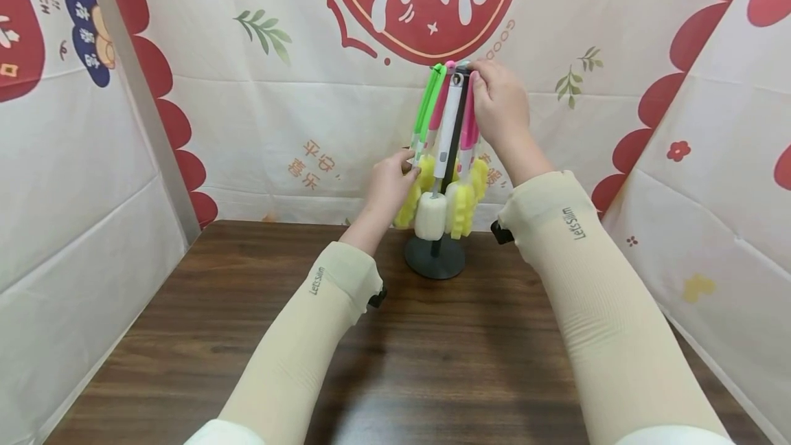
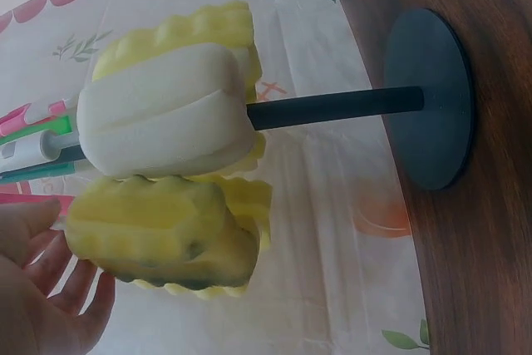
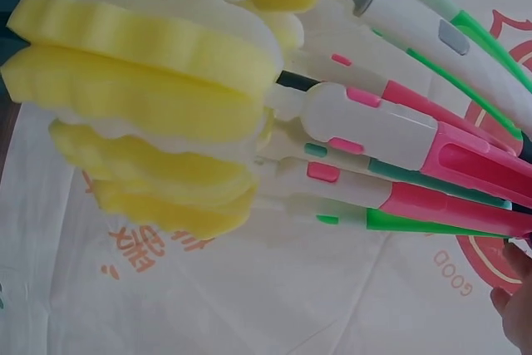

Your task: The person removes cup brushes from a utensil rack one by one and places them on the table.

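Note:
Several sponge brushes hang by their handle ends round the top of a black stand. Their heads are yellow or white sponge; the handles are green, pink, white and teal. At the left side of the bunch, my left hand holds a brush low down, just above its yellow sponge head, with thumb and fingers round its neck. My right hand grips the top of the stand, its thumb beside a pink handle. Its fingertips are partly hidden behind the handle ends.
The stand's round base sits near the back edge of a dark wooden table. A printed cloth hangs close behind the stand, and more cloth lines both sides.

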The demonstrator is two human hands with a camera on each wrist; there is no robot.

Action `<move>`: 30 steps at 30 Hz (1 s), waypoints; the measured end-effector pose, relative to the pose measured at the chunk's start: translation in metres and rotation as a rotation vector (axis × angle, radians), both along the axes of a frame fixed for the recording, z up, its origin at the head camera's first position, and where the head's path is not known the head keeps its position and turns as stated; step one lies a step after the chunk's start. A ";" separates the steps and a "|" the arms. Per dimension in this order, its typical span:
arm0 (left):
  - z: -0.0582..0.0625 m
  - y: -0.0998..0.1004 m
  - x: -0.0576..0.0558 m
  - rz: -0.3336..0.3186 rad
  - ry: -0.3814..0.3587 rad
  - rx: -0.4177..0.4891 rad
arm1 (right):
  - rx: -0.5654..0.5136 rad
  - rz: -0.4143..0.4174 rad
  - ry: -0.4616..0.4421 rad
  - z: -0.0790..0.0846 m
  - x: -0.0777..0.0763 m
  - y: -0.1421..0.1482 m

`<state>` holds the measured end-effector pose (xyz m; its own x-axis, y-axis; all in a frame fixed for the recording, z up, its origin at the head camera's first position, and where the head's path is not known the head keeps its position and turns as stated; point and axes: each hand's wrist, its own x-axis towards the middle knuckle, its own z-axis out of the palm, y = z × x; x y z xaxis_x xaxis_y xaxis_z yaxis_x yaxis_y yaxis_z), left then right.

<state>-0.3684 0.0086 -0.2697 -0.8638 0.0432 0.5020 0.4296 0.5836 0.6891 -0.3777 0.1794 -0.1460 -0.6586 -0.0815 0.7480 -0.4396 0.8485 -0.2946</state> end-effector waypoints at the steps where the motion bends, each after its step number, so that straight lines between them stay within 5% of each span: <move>1: 0.000 0.000 0.000 0.002 0.006 -0.003 | -0.004 0.001 0.012 0.000 0.000 0.000; 14: 0.005 -0.003 0.006 0.084 0.086 -0.084 | -0.024 -0.007 -0.001 0.000 0.001 0.003; 30: 0.009 -0.012 0.012 0.125 0.151 -0.059 | -0.003 -0.004 -0.034 0.000 0.001 0.000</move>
